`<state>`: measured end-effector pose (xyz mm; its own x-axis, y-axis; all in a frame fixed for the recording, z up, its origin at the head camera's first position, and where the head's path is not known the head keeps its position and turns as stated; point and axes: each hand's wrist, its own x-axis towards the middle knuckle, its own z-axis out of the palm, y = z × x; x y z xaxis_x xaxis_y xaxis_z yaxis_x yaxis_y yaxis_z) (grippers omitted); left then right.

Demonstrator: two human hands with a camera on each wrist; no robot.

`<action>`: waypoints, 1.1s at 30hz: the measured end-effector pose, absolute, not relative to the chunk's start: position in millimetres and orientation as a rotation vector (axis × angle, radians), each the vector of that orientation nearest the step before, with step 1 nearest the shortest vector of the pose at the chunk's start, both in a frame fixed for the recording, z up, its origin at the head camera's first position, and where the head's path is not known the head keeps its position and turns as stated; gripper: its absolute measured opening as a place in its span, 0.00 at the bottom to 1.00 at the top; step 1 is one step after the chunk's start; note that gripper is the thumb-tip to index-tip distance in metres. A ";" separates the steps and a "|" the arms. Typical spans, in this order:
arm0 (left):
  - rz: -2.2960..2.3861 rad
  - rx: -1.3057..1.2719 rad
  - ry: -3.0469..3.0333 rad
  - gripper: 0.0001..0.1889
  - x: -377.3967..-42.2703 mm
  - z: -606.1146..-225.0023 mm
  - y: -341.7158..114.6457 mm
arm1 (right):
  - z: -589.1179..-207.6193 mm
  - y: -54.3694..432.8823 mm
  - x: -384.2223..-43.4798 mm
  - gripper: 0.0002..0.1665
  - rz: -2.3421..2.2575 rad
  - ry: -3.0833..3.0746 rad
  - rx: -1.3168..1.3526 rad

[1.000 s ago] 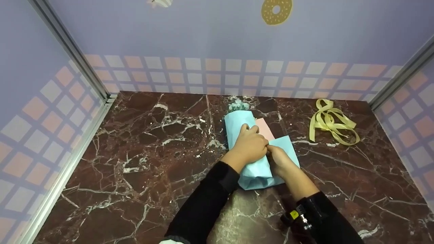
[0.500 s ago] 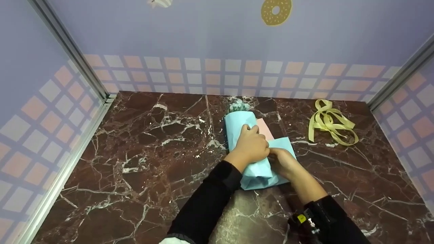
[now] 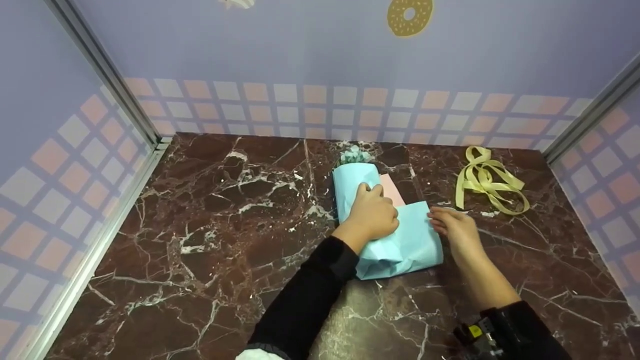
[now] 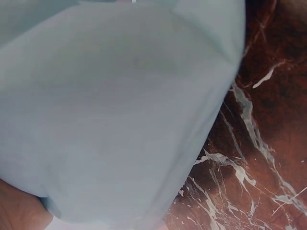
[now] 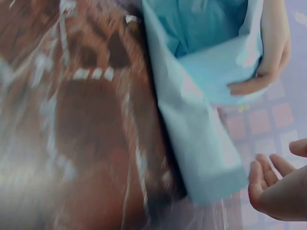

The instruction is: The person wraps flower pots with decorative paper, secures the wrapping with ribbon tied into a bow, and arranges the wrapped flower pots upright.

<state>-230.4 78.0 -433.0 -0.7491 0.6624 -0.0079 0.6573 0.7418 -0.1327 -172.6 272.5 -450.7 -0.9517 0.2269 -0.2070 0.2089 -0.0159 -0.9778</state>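
Note:
A light blue sheet of wrapping paper [image 3: 417, 235] lies partly rolled round a bouquet, whose pale blue flowers [image 3: 354, 154] poke out at the far end. Pink paper [image 3: 392, 190] shows beside the roll. My left hand [image 3: 372, 215] grips the rolled part from above; its thumb lies on the paper in the right wrist view. My right hand [image 3: 457, 232] is just off the sheet's right edge, fingers loosely bent and holding nothing. In the left wrist view, paper [image 4: 110, 115] fills most of the picture and hides the bouquet's stems.
A loose yellow ribbon [image 3: 485, 180] lies in loops at the back right of the dark red marbled table [image 3: 225, 250]. Purple walls with a checked band [image 3: 280, 105] close off the back and both sides.
My right hand has let go of the paper beside the left hand and moved right. The paper's right flap now lies spread out more. My left hand has stayed nearly in place.

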 end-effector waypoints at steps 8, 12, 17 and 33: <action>0.200 -1.096 -2.893 0.20 -231.3 -433.4 77.4 | -463.0 289.0 -164.2 0.37 1.977 -2.554 -0.591; 0.209 -1.089 -2.895 0.20 -231.0 -433.5 78.0 | -468.0 293.3 -158.8 0.43 1.955 -2.798 -0.527; 0.213 -1.091 -2.899 0.20 -230.7 -432.8 78.1 | -470.9 302.2 -154.9 0.22 1.836 -2.986 -0.380; 0.188 -1.095 -2.911 0.20 -230.5 -432.5 78.0 | -475.6 313.1 -143.5 0.17 2.064 -2.871 -0.259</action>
